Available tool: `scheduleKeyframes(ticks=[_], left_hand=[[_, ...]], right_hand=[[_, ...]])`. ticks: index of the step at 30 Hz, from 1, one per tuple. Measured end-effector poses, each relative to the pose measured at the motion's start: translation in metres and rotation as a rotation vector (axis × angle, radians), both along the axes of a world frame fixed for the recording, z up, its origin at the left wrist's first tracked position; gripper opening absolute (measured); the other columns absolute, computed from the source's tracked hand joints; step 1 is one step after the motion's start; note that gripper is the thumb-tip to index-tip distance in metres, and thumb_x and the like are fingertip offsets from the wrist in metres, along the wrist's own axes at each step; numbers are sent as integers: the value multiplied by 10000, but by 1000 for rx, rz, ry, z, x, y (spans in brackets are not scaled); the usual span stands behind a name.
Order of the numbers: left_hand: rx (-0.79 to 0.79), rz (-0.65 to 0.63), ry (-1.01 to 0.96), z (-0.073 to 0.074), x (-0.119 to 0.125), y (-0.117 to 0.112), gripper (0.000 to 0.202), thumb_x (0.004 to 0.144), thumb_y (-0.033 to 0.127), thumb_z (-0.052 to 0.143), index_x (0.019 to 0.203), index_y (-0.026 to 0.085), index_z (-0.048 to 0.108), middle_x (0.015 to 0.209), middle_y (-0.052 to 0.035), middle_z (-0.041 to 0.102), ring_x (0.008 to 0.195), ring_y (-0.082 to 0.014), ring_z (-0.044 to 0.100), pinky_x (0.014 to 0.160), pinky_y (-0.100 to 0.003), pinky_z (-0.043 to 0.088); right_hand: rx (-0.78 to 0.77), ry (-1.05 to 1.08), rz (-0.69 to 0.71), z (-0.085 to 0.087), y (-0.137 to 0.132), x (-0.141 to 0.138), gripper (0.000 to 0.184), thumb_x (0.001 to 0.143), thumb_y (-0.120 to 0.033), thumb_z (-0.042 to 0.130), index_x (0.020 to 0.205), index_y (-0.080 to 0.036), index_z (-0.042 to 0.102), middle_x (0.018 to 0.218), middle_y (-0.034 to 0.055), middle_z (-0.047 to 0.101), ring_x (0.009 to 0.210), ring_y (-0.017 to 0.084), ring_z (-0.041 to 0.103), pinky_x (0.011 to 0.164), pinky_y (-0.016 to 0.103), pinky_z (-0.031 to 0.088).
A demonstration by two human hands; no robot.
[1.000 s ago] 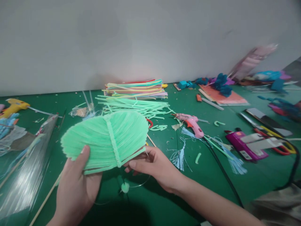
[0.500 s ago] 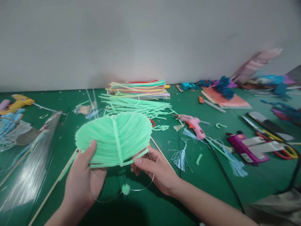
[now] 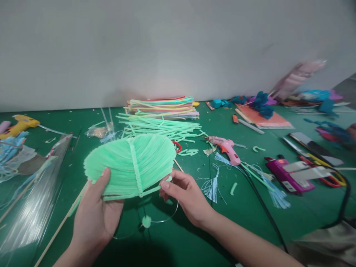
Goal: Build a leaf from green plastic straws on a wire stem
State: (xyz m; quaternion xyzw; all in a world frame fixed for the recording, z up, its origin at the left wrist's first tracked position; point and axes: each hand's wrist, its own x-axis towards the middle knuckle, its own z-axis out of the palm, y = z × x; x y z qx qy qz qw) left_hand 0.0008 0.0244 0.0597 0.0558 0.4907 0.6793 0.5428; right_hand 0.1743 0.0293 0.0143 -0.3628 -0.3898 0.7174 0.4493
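A mint-green leaf-shaped piece made of pipe cleaners (image 3: 150, 154), with a raised midrib, is held up in front of me. My left hand (image 3: 96, 205) grips its left side, thumb on top and fingers beneath. My right hand (image 3: 183, 194) pinches the end of a loose green strip along the lower right edge, between thumb and fingers. Below the leaf hangs a small green pompom (image 3: 146, 221) on a thin clear wire loop that runs toward my right hand. A wooden stick (image 3: 59, 230) passes beside and behind my left hand.
Green pipe cleaners (image 3: 164, 126) lie behind the leaf, before a multicoloured bundle (image 3: 161, 107). A pink glue gun (image 3: 226, 148) with a black cord, blue tassels (image 3: 213, 189) and a purple device (image 3: 289, 176) are at right. A yellow glue gun (image 3: 20, 126) and clear plastic sleeves (image 3: 33, 200) lie left.
The leaf has shifted slightly left in view. My right hand has slid to the tip of the loose strip, which now lies closer along the leaf's lower edge. My left hand keeps its grip.
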Motion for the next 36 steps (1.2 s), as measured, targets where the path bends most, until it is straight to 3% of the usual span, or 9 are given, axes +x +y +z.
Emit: scheduleKeyframes(ticks=[6,13,16,20,22,24,29,32,36], left_hand=[[31,8,16,-2,-4,1,313,906,130,555,1170,220,697,1170,-30,736,1087,-221,680,997,-331,507],[-13,47,44,1,-2,2,330,923,120,498,1154,233,705,1178,-27,733,985,-193,722,891,-307,558],[-18,36,52,-1,-2,3,332,908,120,518,1147,251,707,1193,-21,725,987,-200,722,858,-306,572],[46,-65,98,-12,-3,3,369,832,91,613,1143,267,704,1194,-27,721,1024,-235,710,844,-334,584],[69,-122,118,-19,-4,3,404,788,71,655,1141,263,703,1172,-38,728,1019,-250,711,840,-346,587],[64,-153,134,-25,-5,3,423,773,61,668,1144,261,700,1151,-46,734,998,-257,719,832,-355,593],[36,-164,150,-30,-8,4,389,794,70,646,1132,253,703,1111,-56,745,958,-263,731,811,-374,602],[36,-140,170,-28,-9,4,388,793,46,626,1111,252,710,1071,-55,758,918,-252,742,790,-369,609],[0,-102,171,-22,-7,4,368,805,37,598,1091,236,716,1075,-59,758,896,-247,748,765,-360,617]], right_hand=[[12,-41,-17,1,2,7,251,754,-387,776,872,-192,670,735,-10,620,663,112,586,612,240,465],[127,-158,-110,7,6,14,236,835,-430,668,795,-198,641,670,-13,593,631,122,563,608,253,460],[262,-519,-183,20,13,39,282,869,-475,594,932,-207,654,802,31,656,691,162,601,610,277,468],[443,-1423,-517,30,30,105,355,866,-492,577,981,-162,644,952,120,678,842,267,618,741,374,466],[400,-1846,-585,25,39,136,450,858,-496,589,1005,-73,632,974,218,659,939,360,603,807,440,439],[262,-2075,-515,14,49,156,549,861,-544,571,986,-12,620,949,288,642,934,409,602,773,446,428],[108,-1897,-439,-12,69,164,445,831,-527,590,922,-92,605,897,207,660,839,329,638,683,345,415],[79,-1820,-499,-12,71,164,389,855,-506,519,945,-133,586,827,131,661,749,269,635,624,304,404],[46,-1712,-797,6,58,162,456,813,-474,525,1099,-119,507,745,94,630,640,265,589,568,311,385]])
